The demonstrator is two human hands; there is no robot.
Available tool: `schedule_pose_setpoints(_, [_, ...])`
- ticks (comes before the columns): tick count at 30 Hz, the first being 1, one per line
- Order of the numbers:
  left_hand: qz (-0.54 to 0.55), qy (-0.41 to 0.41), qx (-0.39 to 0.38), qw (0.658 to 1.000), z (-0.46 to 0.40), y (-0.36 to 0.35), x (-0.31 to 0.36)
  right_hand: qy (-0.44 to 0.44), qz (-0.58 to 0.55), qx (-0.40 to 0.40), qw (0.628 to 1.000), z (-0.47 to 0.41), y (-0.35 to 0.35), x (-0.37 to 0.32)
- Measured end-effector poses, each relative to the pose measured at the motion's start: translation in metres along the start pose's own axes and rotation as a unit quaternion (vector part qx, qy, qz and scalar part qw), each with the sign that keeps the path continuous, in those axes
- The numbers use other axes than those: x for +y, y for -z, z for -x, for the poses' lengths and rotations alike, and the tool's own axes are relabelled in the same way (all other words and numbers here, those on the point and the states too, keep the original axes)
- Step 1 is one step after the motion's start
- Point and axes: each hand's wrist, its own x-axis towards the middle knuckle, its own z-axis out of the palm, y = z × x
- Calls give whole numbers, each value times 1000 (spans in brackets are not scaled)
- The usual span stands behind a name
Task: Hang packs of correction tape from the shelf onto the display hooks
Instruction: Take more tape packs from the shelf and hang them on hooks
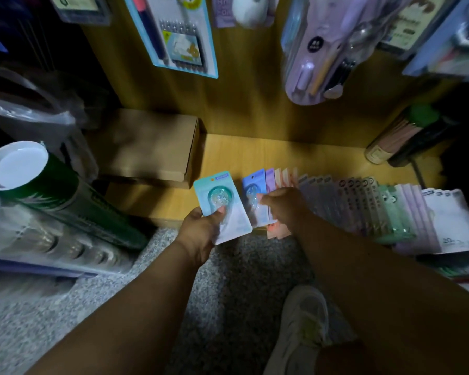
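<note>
Forearms: both bare, reaching down from the lower edge.
Left hand [201, 228]: fingers curled round teal pack [221, 207], held tilted just above the shelf [255, 155] edge.
Right hand [284, 207]: fingers pinching blue pack [255, 196] at the left end of the row of packs [363, 207] standing on the shelf.
Cardboard box [149, 147]: on the shelf, left of the packs.
Shoe [303, 328]: on speckled floor [65, 307].

Glossy plastic blister pack [222, 207]; matt cardboard box [149, 147]; shelf [268, 155] probably smooth wood laminate.
</note>
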Motion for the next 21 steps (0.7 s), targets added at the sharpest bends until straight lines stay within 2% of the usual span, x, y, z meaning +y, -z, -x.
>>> schedule_pose_setpoints(2, [22,4,-3,1000,-3,4,0,-22,64,91,994,-8,6,9])
schedule_pose_setpoints(4, [30,11,-15,999,-6,9,-1,-35,56,116,991,-10,8,14])
schedule_pose_setpoints(10, [46,20,-19,999,-13,25,-6,-50,176,90,979,-19,-9,4])
schedule_pose_setpoints(21, [67,17,-7,998,-16,37,-10,-86,234,86,965,-32,-26,11])
